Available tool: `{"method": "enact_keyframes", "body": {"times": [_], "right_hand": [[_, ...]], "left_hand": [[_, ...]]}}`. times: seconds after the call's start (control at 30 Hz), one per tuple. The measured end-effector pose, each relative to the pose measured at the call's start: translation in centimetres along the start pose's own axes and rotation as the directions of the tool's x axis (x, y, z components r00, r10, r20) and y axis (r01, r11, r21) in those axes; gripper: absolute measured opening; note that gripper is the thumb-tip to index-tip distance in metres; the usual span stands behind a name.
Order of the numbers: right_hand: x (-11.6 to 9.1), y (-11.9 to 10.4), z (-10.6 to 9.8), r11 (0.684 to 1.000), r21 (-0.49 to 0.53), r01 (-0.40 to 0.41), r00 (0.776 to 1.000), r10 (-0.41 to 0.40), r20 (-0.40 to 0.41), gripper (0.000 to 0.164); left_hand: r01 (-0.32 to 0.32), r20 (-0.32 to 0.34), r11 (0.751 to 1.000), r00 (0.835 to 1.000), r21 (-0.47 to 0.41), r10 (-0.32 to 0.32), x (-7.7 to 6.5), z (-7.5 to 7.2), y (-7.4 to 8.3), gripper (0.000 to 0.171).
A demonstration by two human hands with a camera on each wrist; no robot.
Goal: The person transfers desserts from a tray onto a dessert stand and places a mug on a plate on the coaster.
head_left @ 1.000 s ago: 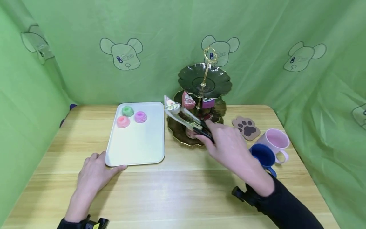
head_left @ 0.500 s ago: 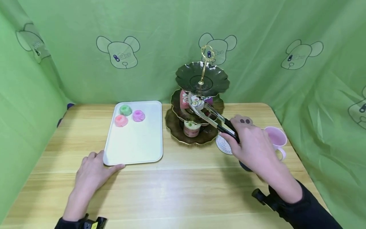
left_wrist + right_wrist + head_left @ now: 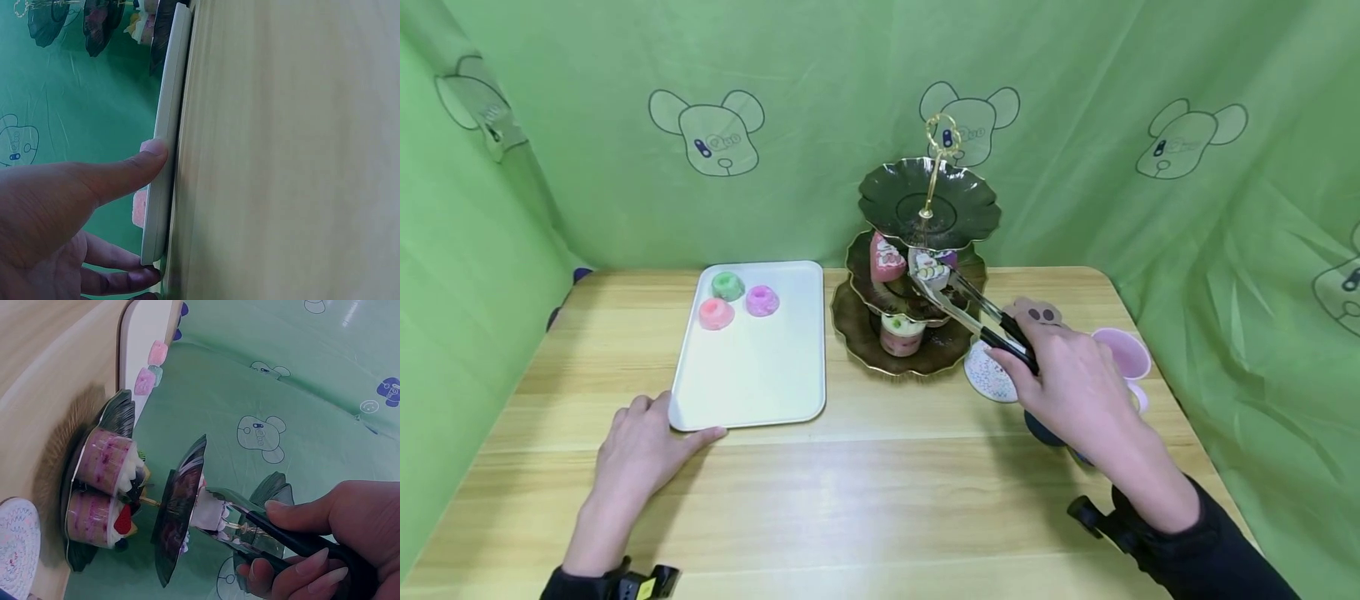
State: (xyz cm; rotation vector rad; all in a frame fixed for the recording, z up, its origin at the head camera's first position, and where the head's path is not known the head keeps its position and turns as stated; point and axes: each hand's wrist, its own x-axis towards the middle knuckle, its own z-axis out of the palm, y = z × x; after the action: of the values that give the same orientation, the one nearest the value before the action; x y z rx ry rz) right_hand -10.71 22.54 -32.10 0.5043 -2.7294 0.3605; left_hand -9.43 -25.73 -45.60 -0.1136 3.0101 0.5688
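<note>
My right hand (image 3: 1075,383) grips black-handled tongs (image 3: 1011,337). A white-frosted cake slice (image 3: 931,268) sits between the tong tips, over the middle tier of a dark scalloped cake stand (image 3: 928,354). In the right wrist view, the slice (image 3: 207,511) is right at that tier's surface. A pink cake slice (image 3: 887,258) stands left of it, and a purple one is partly hidden behind. My left hand (image 3: 643,442) holds the near left corner of a white tray (image 3: 752,375), thumb along the front edge and fingers at the side.
Green, pink and purple doughnuts (image 3: 762,301) lie on the tray. Layered dessert cups (image 3: 103,461) stand on the bottom tier. Right of the stand are a round patterned coaster (image 3: 988,375), a paw coaster (image 3: 1037,311), a pink mug (image 3: 1123,352) and a mostly hidden blue mug (image 3: 1041,429).
My right hand has moved right, carrying the slice in the tongs from left of the stand to its middle tier, then settling slightly further right. The left hand stays at the tray.
</note>
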Motion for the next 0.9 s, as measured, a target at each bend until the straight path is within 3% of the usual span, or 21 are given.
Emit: {"method": "enact_keyframes", "body": {"times": [0.33, 0.9], "right_hand": [[0.3, 0.2, 0.5, 0.999, -0.031, -0.025, 0.997, 0.027, 0.071, 0.048], [0.8, 0.8, 0.7, 1.000, 0.002, -0.030, 0.994, 0.030, 0.108, 0.048]], "left_hand": [[0.003, 0.001, 1.000, 1.000, 0.000, -0.003, 0.0, 0.0, -0.1, 0.098], [0.009, 0.010, 1.000, 1.000, -0.003, -0.009, -0.1, -0.1, 0.0, 0.099]]}}
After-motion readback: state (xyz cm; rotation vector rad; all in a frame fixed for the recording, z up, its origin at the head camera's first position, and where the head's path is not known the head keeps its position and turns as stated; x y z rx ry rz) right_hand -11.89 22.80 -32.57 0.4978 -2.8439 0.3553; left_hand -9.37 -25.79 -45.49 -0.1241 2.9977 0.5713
